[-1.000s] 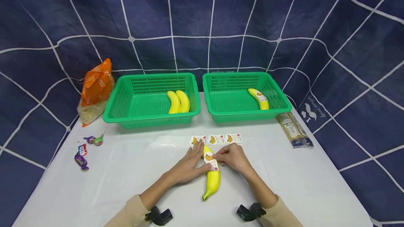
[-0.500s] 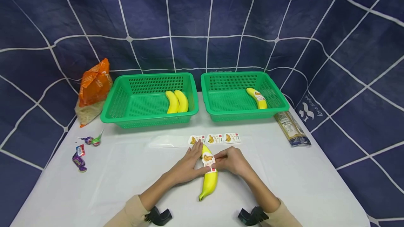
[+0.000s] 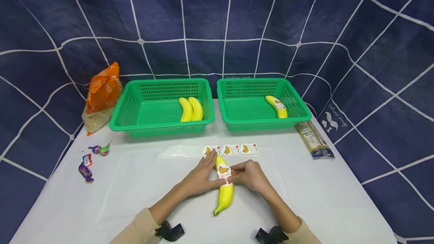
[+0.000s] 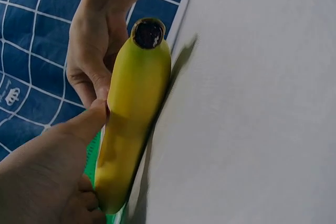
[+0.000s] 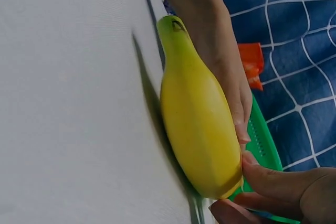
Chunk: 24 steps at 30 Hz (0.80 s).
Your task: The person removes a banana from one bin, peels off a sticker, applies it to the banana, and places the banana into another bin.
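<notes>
A yellow banana (image 3: 224, 199) lies lengthwise on the white table, bearing a white label sticker (image 3: 223, 172) with a banana picture. My left hand (image 3: 200, 176) steadies the banana from the left, fingers at its far end and thumb on the sticker's lower part. From the other side my right hand (image 3: 250, 175) pinches the sticker's right edge between thumb and forefinger against the banana. In the left wrist view the dark tip of the banana (image 4: 134, 87) faces the camera. Both wrist views hide the sticker's face behind the banana (image 5: 197, 114).
Two plain bananas (image 3: 191, 109) lie in the left green basket (image 3: 159, 127); a labelled banana (image 3: 276, 106) lies in the right one (image 3: 251, 124). Behind my hands is a strip of stickers (image 3: 231, 150). Candies (image 3: 86, 169), an orange bag (image 3: 103, 89) and a flat packet (image 3: 314, 139) stand at the sides.
The right thumb has come down toward the sticker's lower right edge, and the sticker now lies closer along the banana. In the last half second the hands have hardly moved.
</notes>
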Tool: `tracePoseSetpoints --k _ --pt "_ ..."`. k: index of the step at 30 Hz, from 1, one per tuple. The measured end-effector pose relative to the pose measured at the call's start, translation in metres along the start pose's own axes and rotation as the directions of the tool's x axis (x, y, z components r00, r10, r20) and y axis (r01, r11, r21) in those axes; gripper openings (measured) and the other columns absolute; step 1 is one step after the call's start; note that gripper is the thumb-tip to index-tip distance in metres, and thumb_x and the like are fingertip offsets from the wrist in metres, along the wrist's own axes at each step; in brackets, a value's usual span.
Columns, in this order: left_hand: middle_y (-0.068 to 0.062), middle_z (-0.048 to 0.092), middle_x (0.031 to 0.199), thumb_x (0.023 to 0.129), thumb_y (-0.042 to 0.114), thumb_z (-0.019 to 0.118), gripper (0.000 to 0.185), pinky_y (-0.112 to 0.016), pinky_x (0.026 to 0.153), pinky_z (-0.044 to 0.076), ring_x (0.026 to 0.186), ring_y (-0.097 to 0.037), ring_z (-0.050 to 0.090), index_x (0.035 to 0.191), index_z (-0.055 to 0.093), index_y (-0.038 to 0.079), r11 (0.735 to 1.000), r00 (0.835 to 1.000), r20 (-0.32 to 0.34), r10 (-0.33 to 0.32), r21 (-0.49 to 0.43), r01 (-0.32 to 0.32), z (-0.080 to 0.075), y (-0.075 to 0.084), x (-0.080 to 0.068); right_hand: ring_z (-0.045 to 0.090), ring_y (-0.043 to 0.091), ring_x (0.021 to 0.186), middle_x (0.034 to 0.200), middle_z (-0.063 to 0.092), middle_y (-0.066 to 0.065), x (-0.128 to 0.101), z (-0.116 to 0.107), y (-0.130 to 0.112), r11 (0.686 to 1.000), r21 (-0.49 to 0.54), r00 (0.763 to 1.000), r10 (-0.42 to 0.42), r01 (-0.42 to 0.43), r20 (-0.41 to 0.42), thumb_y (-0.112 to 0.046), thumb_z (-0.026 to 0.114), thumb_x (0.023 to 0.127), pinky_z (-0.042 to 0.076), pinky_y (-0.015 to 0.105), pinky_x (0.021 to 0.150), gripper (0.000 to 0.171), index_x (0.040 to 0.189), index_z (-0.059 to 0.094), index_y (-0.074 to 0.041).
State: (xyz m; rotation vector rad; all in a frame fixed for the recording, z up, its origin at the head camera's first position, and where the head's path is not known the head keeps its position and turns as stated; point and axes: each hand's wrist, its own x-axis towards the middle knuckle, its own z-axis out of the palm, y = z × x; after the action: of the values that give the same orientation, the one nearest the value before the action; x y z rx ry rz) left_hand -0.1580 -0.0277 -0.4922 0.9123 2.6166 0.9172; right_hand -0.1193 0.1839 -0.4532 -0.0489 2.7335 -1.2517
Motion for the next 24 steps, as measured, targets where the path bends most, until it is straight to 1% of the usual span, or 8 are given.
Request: tracePoseSetpoints --k 3,6,10,13,15,18,21,24 --pt "-0.007 0.008 0.165 0.09 0.065 0.052 0.096 -0.045 0.124 0.013 0.153 -0.02 0.007 0.155 0.016 0.005 1.0 1.0 0.015 0.001 -0.029 0.0 -0.003 -0.002 0.0 0.066 0.005 0.068 0.078 0.075 0.0 -0.005 0.002 0.002 1.0 0.007 1.0 -0.016 0.017 -0.023 -0.024 0.086 0.071 0.053 0.02 0.06 0.043 0.107 0.075 -0.002" --pt "-0.008 0.011 0.165 0.093 0.058 0.053 0.089 -0.046 0.124 0.014 0.153 -0.023 0.009 0.155 0.019 0.004 0.999 1.0 -0.008 0.01 -0.046 -0.01 -0.006 -0.005 0.001 0.068 0.004 0.068 0.08 0.076 0.0 -0.008 0.002 0.004 0.999 0.006 0.998 -0.043 0.043 -0.04 -0.024 0.085 0.074 0.053 0.019 0.06 0.044 0.11 0.074 -0.002" --pt "-0.01 0.012 0.164 0.092 0.057 0.055 0.089 -0.046 0.124 0.014 0.152 -0.024 0.01 0.154 0.021 0.002 0.998 0.999 -0.033 0.016 -0.053 -0.018 -0.008 -0.008 0.004 0.068 0.003 0.07 0.081 0.077 0.0 -0.01 0.001 0.006 0.996 -0.014 0.995 -0.09 0.09 -0.045 -0.025 0.084 0.075 0.053 0.018 0.06 0.037 0.105 0.076 -0.005" --pt "-0.008 0.011 0.164 0.091 0.059 0.055 0.091 -0.044 0.124 0.013 0.152 -0.022 0.008 0.154 0.02 0.003 0.998 1.0 -0.024 0.005 -0.056 -0.006 -0.008 -0.01 0.006 0.068 0.002 0.071 0.082 0.077 0.0 -0.01 0.0 0.006 0.994 -0.03 0.994 -0.103 0.102 -0.034 -0.027 0.083 0.076 0.053 0.018 0.06 0.034 0.102 0.078 -0.007" --pt "-0.008 0.01 0.164 0.091 0.06 0.055 0.091 -0.044 0.124 0.013 0.152 -0.022 0.009 0.154 0.02 0.003 0.998 1.0 -0.016 0.0 -0.06 -0.001 -0.007 -0.01 0.006 0.068 0.002 0.071 0.083 0.077 0.0 -0.009 0.0 0.007 0.995 -0.03 0.995 -0.096 0.095 -0.024 -0.027 0.083 0.075 0.053 0.018 0.06 0.033 0.102 0.078 -0.008" --pt "-0.009 0.011 0.164 0.092 0.059 0.055 0.09 -0.044 0.124 0.014 0.153 -0.022 0.01 0.154 0.02 0.003 0.999 1.0 -0.02 -0.003 -0.052 0.001 -0.006 -0.009 0.006 0.068 0.002 0.071 0.083 0.077 0.0 -0.008 0.0 0.007 0.998 -0.009 0.998 -0.066 0.066 -0.017 -0.027 0.084 0.075 0.053 0.018 0.06 0.033 0.101 0.078 -0.009" --pt "-0.009 0.013 0.164 0.091 0.057 0.058 0.09 -0.045 0.124 0.015 0.152 -0.023 0.012 0.154 0.021 0.003 0.999 0.999 -0.034 -0.01 -0.048 0.009 -0.007 -0.004 0.003 0.069 0.004 0.07 0.082 0.077 0.001 -0.008 0.0 0.007 0.999 0.02 0.999 -0.044 0.044 -0.011 -0.027 0.084 0.074 0.053 0.019 0.06 0.034 0.102 0.078 -0.008" --pt "-0.009 0.013 0.164 0.088 0.058 0.061 0.095 -0.045 0.124 0.016 0.153 -0.021 0.011 0.154 0.02 0.004 0.999 1.0 -0.02 -0.02 -0.034 0.019 -0.009 0.004 -0.002 0.069 0.005 0.07 0.082 0.077 0.003 -0.008 0.001 0.007 0.999 0.042 0.999 -0.034 0.034 -0.009 -0.027 0.084 0.074 0.054 0.02 0.06 0.034 0.101 0.078 -0.007"
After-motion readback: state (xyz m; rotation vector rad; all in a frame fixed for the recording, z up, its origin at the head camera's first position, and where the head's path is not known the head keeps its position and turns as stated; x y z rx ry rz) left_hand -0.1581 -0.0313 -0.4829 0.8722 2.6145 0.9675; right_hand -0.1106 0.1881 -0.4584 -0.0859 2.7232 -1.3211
